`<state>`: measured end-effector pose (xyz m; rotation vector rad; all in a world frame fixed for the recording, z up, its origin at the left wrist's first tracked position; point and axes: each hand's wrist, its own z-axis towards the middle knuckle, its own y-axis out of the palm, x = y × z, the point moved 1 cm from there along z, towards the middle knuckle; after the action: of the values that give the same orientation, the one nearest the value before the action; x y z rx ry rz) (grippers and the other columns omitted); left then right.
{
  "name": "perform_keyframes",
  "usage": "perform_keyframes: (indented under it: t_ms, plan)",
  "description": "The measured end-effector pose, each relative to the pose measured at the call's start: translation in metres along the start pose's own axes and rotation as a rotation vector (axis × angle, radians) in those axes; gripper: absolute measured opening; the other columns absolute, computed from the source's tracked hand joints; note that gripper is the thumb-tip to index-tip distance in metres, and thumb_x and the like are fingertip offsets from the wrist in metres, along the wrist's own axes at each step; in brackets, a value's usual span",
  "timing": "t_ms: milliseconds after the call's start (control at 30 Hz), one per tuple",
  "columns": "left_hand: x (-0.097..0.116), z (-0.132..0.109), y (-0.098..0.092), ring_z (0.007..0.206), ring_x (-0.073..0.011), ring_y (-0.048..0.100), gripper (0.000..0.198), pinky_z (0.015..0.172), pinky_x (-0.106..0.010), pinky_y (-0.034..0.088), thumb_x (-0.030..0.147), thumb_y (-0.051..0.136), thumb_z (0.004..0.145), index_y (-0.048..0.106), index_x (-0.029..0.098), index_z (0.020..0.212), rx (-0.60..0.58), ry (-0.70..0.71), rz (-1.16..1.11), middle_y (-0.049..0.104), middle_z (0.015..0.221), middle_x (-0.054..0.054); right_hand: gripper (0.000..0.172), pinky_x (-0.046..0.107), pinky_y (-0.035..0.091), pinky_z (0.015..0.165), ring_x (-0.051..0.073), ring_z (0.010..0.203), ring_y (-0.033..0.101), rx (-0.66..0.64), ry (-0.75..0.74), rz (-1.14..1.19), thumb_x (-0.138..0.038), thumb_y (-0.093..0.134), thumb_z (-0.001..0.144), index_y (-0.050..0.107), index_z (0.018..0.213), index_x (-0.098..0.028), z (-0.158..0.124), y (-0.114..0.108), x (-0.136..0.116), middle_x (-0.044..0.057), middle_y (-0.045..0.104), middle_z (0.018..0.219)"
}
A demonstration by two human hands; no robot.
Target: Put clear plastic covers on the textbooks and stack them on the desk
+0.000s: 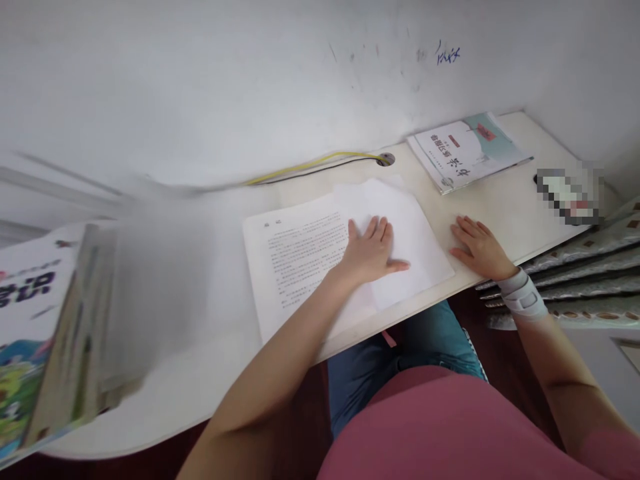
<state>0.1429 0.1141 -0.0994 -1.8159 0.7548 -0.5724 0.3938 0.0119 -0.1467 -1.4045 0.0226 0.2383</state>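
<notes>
Hands open, gripping nothing: left hand (370,252) on papers (305,260), right hand (480,248) just beside.

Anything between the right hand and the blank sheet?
Nothing visible. The right hand lies flat on the white desk, just beside the blank sheet, with only a narrow strip of desk between them.
</notes>
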Motion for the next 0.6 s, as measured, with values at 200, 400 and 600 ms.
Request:
perform_keyframes:
  t_ms: [200, 400, 600]
  plan:
    - [0.001, 0.006, 0.002, 0.145, -0.0378, 0.009, 0.089, 0.109, -0.068, 0.001, 0.068, 0.035, 0.087, 0.017, 0.010, 0.151, 0.034, 0.022, -0.009, 0.013, 0.157, -0.021, 0.050, 0.050, 0.033, 0.108, 0.029, 0.138, 0.036, 0.020, -0.001, 0.011, -0.041, 0.047, 0.092, 0.050, 0.134, -0.015, 0.000, 0.001, -0.001, 0.017, 0.042, 0.147]
    - [0.002, -0.001, 0.006, 0.144, -0.0370, 0.013, 0.086, 0.109, -0.069, 0.001, 0.066, 0.035, 0.087, 0.017, 0.011, 0.151, 0.034, 0.068, -0.004, 0.016, 0.157, -0.019, 0.048, 0.050, 0.033, 0.108, 0.030, 0.137, 0.036, 0.030, -0.009, 0.026, -0.041, 0.050, 0.091, 0.053, 0.131, -0.016, -0.001, 0.001, 0.000, 0.017, 0.044, 0.145]
    - [0.004, 0.010, 0.001, 0.145, -0.0372, 0.010, 0.086, 0.109, -0.069, 0.000, 0.067, 0.036, 0.087, 0.016, 0.014, 0.151, 0.023, 0.060, -0.011, 0.015, 0.157, -0.016, 0.047, 0.049, 0.033, 0.108, 0.029, 0.137, 0.037, 0.030, 0.001, 0.023, -0.042, 0.047, 0.092, 0.054, 0.130, -0.015, 0.000, 0.000, 0.000, 0.017, 0.044, 0.145]
